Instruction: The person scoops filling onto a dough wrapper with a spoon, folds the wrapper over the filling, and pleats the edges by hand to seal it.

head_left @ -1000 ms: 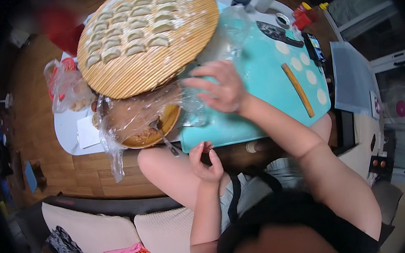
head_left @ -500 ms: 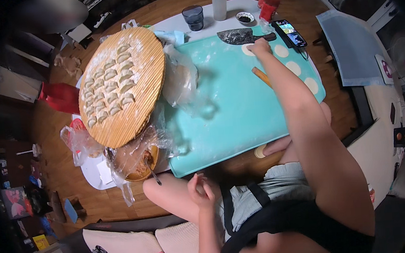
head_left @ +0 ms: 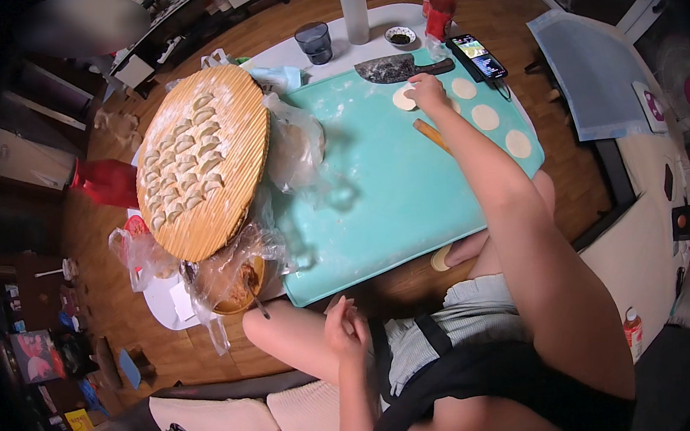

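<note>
Right fingers pinch a dough wrapper beside the kitchen knife

I have the right hand (head_left: 429,94) stretched to the far right part of the teal mat (head_left: 375,189), its fingertips closed on the edge of a round dough wrapper (head_left: 404,99). That wrapper sits just on the near side of the kitchen knife (head_left: 394,69); I can't tell whether it is lifted clear of the mat. More wrappers (head_left: 485,117) lie near the mat's right edge, one partly hidden by the wrist. A wooden rolling pin (head_left: 432,134) runs in under my view of the forearm.

The left hand (head_left: 346,329) hangs over the left thigh, loosely curled and holding nothing.

Beyond the mat I see a lit smartphone (head_left: 477,56), a red squeeze bottle (head_left: 440,15), a small saucer (head_left: 401,38) and a dark tumbler (head_left: 314,44). On the left, a round bamboo tray (head_left: 237,163) carries rows of dumplings (head_left: 187,161). Nearer me is a bowl of filling (head_left: 247,283), partly covered by clear plastic, a spoon handle (head_left: 261,306) jutting over its rim.
</note>
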Demonstrator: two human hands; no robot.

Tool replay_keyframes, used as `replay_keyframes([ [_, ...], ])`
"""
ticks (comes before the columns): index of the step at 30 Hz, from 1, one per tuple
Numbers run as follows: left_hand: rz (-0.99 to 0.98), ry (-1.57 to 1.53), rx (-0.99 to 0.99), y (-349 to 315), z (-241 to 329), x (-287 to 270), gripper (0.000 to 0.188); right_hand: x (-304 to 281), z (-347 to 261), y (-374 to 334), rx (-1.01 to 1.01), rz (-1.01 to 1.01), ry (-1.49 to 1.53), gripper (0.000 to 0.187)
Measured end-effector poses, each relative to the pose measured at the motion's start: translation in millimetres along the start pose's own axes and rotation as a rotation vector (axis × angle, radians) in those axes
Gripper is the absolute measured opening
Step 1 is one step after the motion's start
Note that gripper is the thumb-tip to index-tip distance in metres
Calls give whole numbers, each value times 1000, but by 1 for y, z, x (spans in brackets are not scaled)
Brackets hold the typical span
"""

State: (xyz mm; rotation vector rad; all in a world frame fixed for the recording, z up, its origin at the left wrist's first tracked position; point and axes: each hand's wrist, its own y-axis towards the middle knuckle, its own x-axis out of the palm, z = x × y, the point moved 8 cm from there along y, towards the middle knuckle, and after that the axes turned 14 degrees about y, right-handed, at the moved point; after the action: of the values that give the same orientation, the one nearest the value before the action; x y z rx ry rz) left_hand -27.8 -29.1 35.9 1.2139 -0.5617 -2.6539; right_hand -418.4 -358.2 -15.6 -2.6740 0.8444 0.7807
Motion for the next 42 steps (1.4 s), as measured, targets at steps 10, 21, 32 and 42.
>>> replay_keyframes([
  [10, -610, -989, -536, 41, 34, 92, 43, -33, -141, -172, -978, -558, 76, 9],
  [21, -445, -2253, -832, 34, 29, 79, 43, -35, -149, -380, -1486, -990, 95, 20],
  [32, 0, -1983, -863, -12, -22, -12, 49, 103, -169, -418, -1228, -1098, 319, 41],
  [42, 224, -1987, -904, -32, -56, -52, 51, 185, -213, -422, -1464, -1062, 195, 16],
])
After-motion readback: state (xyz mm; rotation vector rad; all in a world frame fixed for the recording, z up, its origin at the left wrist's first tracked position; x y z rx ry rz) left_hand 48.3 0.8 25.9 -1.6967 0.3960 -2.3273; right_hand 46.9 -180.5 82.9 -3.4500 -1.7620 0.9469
